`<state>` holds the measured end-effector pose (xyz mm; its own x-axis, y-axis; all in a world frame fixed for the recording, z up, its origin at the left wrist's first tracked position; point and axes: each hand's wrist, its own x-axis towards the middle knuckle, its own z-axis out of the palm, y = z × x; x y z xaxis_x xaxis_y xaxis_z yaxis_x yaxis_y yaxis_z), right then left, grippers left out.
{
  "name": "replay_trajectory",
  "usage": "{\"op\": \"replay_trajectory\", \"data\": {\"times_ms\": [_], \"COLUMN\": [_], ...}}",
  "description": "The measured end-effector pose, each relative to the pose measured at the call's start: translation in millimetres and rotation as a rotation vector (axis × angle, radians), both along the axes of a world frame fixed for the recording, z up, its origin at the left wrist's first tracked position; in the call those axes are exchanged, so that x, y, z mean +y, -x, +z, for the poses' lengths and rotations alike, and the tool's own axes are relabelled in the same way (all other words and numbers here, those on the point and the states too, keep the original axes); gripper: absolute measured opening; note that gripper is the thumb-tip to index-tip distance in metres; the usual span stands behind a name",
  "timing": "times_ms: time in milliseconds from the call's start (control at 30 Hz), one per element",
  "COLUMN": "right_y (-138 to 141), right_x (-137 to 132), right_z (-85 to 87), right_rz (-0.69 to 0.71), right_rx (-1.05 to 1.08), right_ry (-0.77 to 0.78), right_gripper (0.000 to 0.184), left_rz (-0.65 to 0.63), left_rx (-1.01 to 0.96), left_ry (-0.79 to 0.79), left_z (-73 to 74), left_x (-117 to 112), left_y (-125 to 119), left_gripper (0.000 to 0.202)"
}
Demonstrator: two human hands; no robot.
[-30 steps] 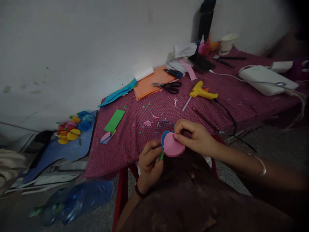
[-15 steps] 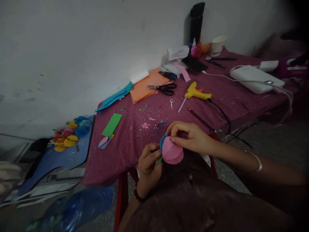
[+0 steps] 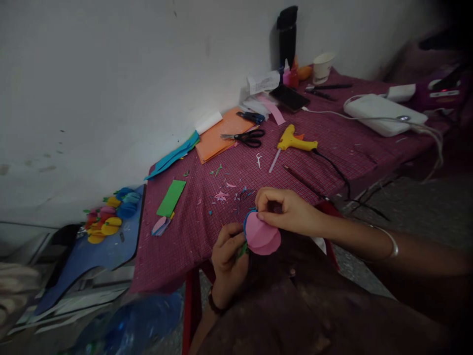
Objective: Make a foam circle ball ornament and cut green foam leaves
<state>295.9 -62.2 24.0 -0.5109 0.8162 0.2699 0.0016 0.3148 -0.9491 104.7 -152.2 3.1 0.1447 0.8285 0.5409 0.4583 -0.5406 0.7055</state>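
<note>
A folded paper ornament (image 3: 263,235) with round pink leaves, a blue leaf behind and a green tab at its left is held above my lap, just off the table's front edge. My left hand (image 3: 231,251) pinches it at the green tab. With thumb and finger, my right hand (image 3: 286,209) grips the top edge of the pink and blue paper. Past the hands, pink and blue paper scraps (image 3: 221,196) lie on the checked cloth. A green paper strip (image 3: 171,198) rests farther left, beside small folded pale pieces (image 3: 160,226).
Black-handled scissors (image 3: 246,137) lie on orange sheets (image 3: 218,133). A yellow glue gun (image 3: 295,140) with a trailing cord sits right of them. A white power bank (image 3: 384,114) stands at the right. Several finished paper ornaments (image 3: 111,217) lie on a blue board (image 3: 125,244) at the left.
The view has shifted slightly. My right thumb and finger have drawn closer to the ornament's upper left edge, and less of the blue leaf shows. Both hands keep hold of it.
</note>
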Motion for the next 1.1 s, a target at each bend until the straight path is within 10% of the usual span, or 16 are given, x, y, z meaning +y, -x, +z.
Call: {"op": "replay_trajectory", "data": {"times_ms": [533, 800, 1100], "right_y": [3, 0, -2], "right_x": [0, 8, 8], "right_z": [-2.0, -4.5, -1.9], "right_rz": [-0.033, 0.203, 0.229], "right_rx": [0.035, 0.092, 0.01], "right_ry": [0.09, 0.457, 0.241], "right_gripper": [0.011, 0.015, 0.016], "left_rz": [0.089, 0.159, 0.069], "left_rx": [-0.166, -0.607, -0.685], "left_ry": [0.163, 0.443, 0.39], "left_z": [-7.9, -26.9, -24.2], "left_x": [-2, 4, 8], "left_y": [-2, -8, -3], "left_gripper": [0.02, 0.016, 0.015]}}
